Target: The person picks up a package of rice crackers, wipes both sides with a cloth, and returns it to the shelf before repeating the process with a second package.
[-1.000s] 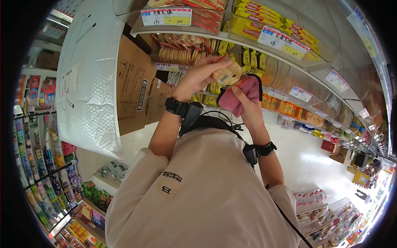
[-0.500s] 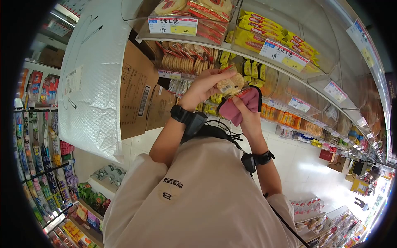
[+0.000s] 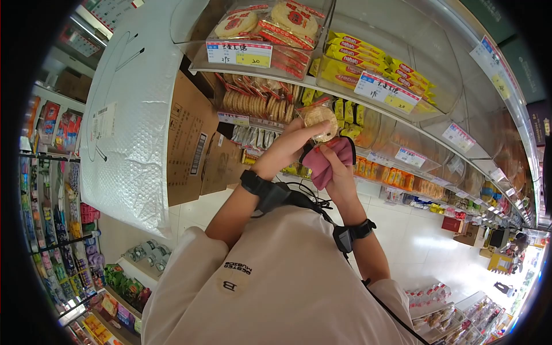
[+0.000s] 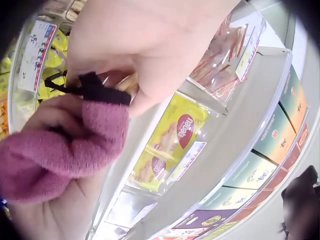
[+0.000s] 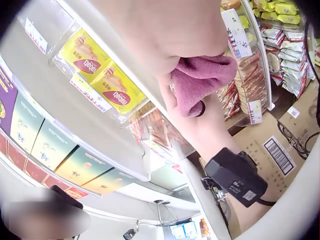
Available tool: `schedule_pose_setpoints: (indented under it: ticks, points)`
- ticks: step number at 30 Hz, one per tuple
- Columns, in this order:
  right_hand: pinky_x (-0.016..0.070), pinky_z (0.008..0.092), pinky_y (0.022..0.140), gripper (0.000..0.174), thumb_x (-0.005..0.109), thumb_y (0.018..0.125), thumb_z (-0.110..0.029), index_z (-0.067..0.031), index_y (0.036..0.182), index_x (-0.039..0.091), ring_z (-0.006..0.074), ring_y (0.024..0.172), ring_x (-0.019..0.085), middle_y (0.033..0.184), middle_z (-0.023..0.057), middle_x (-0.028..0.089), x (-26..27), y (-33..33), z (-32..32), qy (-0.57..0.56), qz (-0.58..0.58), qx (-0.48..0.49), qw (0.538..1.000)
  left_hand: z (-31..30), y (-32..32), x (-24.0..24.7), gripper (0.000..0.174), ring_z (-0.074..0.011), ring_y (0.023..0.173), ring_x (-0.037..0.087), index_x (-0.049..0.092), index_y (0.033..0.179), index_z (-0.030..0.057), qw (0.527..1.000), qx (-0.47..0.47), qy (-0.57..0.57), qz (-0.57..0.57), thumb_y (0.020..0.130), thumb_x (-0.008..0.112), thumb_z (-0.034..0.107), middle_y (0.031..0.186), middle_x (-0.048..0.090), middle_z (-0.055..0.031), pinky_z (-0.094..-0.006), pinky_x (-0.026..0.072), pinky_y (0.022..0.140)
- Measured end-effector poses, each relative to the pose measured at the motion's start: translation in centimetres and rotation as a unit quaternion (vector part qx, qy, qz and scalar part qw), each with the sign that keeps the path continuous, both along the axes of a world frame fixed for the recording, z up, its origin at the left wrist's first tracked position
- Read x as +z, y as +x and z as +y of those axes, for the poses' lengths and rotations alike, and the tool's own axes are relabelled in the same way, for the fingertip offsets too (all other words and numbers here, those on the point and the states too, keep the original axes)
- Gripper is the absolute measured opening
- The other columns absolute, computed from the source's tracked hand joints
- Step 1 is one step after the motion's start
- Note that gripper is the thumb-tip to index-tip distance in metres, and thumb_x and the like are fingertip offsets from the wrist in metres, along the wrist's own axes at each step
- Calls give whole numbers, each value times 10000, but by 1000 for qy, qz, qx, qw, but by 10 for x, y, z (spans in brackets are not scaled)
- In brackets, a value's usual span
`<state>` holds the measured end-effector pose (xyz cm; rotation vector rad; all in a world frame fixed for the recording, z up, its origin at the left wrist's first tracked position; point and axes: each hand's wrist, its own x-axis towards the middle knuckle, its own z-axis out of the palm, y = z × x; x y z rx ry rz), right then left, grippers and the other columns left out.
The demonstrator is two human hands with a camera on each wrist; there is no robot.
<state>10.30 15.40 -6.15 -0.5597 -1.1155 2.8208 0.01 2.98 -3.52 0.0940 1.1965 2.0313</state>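
Note:
In the head view my left hand (image 3: pixel 296 141) holds a clear, red-edged packet of round rice crackers (image 3: pixel 321 122), its thumb across the front. Just below and to the right, my right hand (image 3: pixel 341 178) grips a pink cloth (image 3: pixel 320 165) with black edging, the thumb on top near the packet's lower edge. The left wrist view has my left hand (image 4: pixel 145 40) large at the top, beside the folded pink cloth (image 4: pixel 65 150); the packet is mostly hidden there. From the right wrist, the pink cloth (image 5: pixel 202 80) bunches out from under my right hand (image 5: pixel 165 30).
Ahead stand shelves with clear bins of large crackers (image 3: pixel 293 20) and yellow nabati wafers (image 3: pixel 368 54). Price tags (image 3: pixel 238 54) hang on their fronts. Cardboard boxes (image 3: pixel 192 138) and a silvery padded sheet (image 3: pixel 126 167) stand close on the left. White floor (image 3: pixel 402 230) lies below.
The packet has turned: its barcode showed before, and now a pale round cracker face shows. My left thumb now lies across it. Both hands have shifted slightly lower in the head view.

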Motion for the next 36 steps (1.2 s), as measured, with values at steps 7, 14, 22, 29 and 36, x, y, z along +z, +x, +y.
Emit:
schedule_pose_setpoints:
  ticks: [7,14,22,29,36]
  points:
    - [519,287,890,301,680,956,-61,-53,1227,548,121,1039,627,1167,44,638,-3,-1,-2,206,36,-9,978,4,-4,-7,411,-245,1245,600,507,1360,-8,983,-18,155,-98,1015,572,207,1332,627,-160,-376,449,1093]
    - [504,267,897,289,680,951,-48,-29,1210,554,102,1021,617,1138,37,652,-10,-3,-4,315,60,6,947,0,-9,-18,409,-277,1260,593,473,1384,-13,972,-14,171,-159,1023,531,170,1344,619,-198,-406,440,1113]
    - [504,257,899,292,712,939,-84,-39,1202,594,102,1006,632,1113,36,671,-6,-3,-4,260,46,9,965,-2,-10,-18,399,-285,1242,609,502,1357,-18,976,24,155,-152,989,564,123,1321,628,-206,-401,454,1098]
    - [503,262,811,254,678,986,-218,-25,1144,632,95,893,620,1027,25,686,1,-5,37,383,-40,-147,911,-15,-14,-10,419,-193,1058,676,562,1327,6,988,137,62,25,947,634,169,1170,689,-93,-299,533,923]
    - [205,430,1217,639,568,924,-34,-16,1535,380,386,1532,193,1620,215,284,31,-23,-17,601,208,-36,771,27,14,10,557,-117,1013,612,568,1290,159,988,112,76,-76,1003,478,627,1108,631,6,-294,499,878]
